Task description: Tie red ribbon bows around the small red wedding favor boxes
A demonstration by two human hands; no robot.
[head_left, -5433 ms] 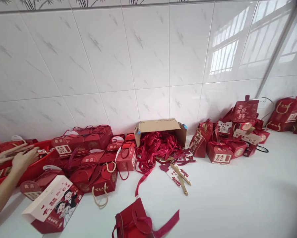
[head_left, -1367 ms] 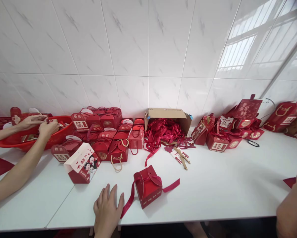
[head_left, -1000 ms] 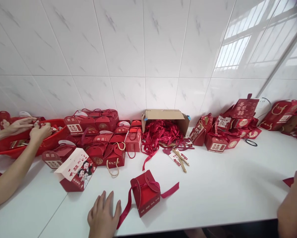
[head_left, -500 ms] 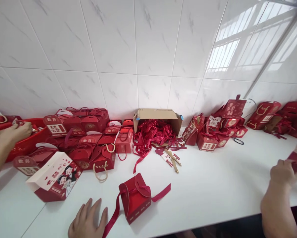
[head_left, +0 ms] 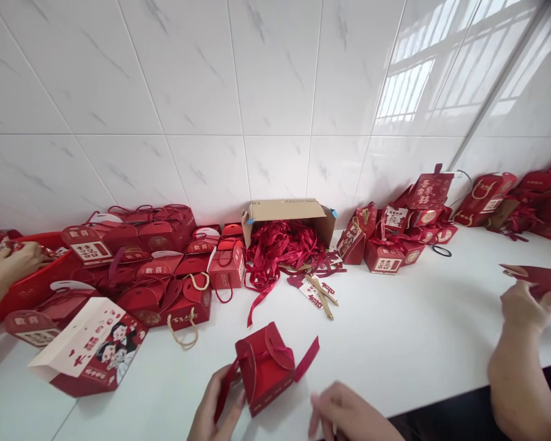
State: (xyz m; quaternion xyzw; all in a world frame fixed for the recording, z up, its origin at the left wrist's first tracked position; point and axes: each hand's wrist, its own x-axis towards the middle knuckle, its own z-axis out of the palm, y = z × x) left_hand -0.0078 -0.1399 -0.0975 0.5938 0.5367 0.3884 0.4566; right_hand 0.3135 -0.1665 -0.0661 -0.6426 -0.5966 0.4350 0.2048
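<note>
A small red gift box [head_left: 268, 370] stands on the white table in front of me, with a dark red ribbon [head_left: 308, 358] threaded across its top. One ribbon tail sticks out to the right; the other hangs down on the left. At the box's left end is my left hand [head_left: 215, 407], its thumb and fingers around that side and the left tail. My right hand [head_left: 349, 413] hovers to the right of the box, near the table's front edge, slightly blurred. Its fingers are loosely bent and a little apart, and I see nothing in them.
A cardboard box [head_left: 287, 210] spilling red ribbons stands against the tiled wall. Red gift boxes [head_left: 165, 291] crowd the left, beside an open printed box [head_left: 91, 352]. A co-worker's hand [head_left: 15, 263] reaches into a red basin [head_left: 31, 282]; another person's hand [head_left: 526, 306] holds red card.
My left hand has moved right, from lying spread on the table to the box's left end. My right hand has come into view. The view has shifted slightly.
</note>
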